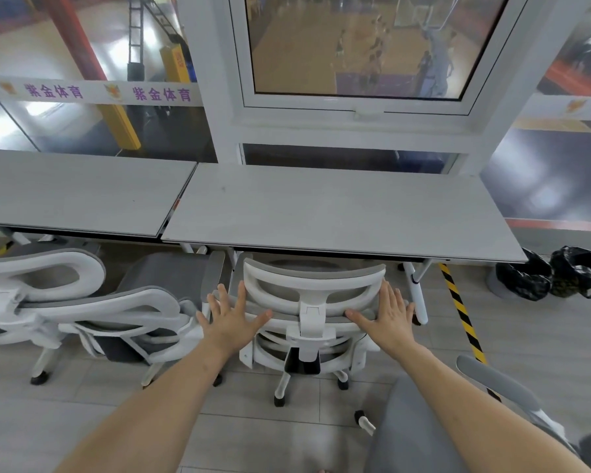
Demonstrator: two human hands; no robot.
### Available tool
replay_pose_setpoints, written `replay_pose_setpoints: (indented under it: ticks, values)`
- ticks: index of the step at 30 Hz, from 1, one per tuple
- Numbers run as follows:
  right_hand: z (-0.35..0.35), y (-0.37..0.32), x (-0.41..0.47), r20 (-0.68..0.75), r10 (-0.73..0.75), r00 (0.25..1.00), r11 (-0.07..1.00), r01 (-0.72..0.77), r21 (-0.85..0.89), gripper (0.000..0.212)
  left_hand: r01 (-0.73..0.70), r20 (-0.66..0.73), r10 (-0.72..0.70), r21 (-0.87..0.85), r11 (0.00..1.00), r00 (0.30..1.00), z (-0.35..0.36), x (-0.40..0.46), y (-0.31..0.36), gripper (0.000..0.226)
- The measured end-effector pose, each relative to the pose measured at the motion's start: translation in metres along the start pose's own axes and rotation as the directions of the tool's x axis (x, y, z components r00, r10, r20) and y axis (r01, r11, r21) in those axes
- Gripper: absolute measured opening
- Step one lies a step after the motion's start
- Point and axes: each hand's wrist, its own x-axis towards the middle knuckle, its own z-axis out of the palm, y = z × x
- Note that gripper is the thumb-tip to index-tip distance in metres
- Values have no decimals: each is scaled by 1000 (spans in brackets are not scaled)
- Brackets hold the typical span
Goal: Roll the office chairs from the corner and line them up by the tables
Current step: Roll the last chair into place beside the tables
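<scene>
A white-framed grey mesh office chair point(313, 295) stands tucked under the right grey table point(338, 209), its back toward me. My left hand point(231, 315) lies flat with spread fingers against the left side of the chair's back. My right hand point(386, 314) lies flat on the right side of the same back. A second chair point(82, 302) of the same kind stands at the left table point(75, 189). The grey seat and armrest of a third chair point(458, 404) show at the bottom right, under my right forearm.
The two tables stand side by side against a white-framed window wall. Two bins lined with black bags point(553, 273) stand on the floor to the right of the right table. A yellow-and-black striped tape line point(461, 315) runs along the grey floor.
</scene>
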Motion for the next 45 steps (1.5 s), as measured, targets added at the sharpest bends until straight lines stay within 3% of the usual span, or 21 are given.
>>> replay_pose_setpoints:
  ticks: [7,12,17,22,37,45]
  values:
    - [-4,7,-9,20,-26,999,999,27,-17,84,8,-177,-14,-36,999,984,18,-28,33,80]
    - [-8,18,-24,81,-63,995,998,64,-1,69,-55,-259,61,30,998,964,39,-57,48,67]
    - [-20,33,-57,124,-142,982,987,150,-60,63,-92,-202,102,59,994,974,54,-93,56,64]
    - [-37,44,-110,87,-190,978,979,195,-62,52,-120,-233,137,88,989,963,65,-148,70,56]
    - [-118,138,-424,-99,-314,944,938,293,-185,35,-350,-375,326,7,937,868,172,-458,135,43]
    - [-203,217,-541,-263,-345,901,929,286,-237,26,-461,-388,439,41,887,810,220,-555,215,41]
